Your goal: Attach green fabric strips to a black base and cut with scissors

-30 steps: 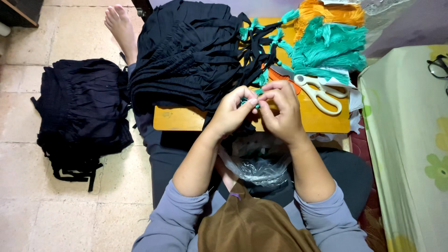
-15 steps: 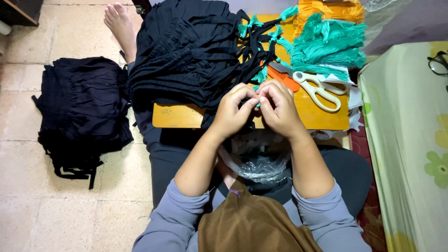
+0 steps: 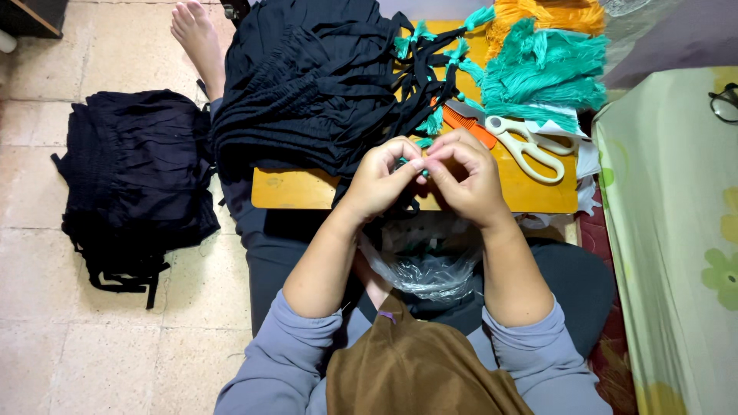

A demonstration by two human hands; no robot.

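Far left of frame: a heap of black garments [image 3: 134, 180] on the tiled floor [image 3: 46, 253], unchanged from a second ago. Upper centre: a larger stack of black garments [image 3: 307, 84] with teal-tipped cords, draped over the yellow board [image 3: 296, 190]

Centre: our left hand [image 3: 378, 180] and right hand [image 3: 465, 180] have drawn closer together over the last second, fingertips now meeting. Both are curled tight, pinching a small teal tassel [image 3: 411, 163] on a black cord; only a sliver of teal shows between the fingers. We judge the fine work on this tassel is mid-way, not released

Below the hands: a crumpled clear plastic bag [image 3: 423, 257] in the lap, contents unclear, no label visible

Upper right: orange comb [image 3: 461, 123], white scissors [image 3: 526, 146], teal thread bundles [image 3: 546, 77], orange thread [image 3: 550, 14]. Far right: pale green flowered cloth [image 3: 669, 230]; no signs seen
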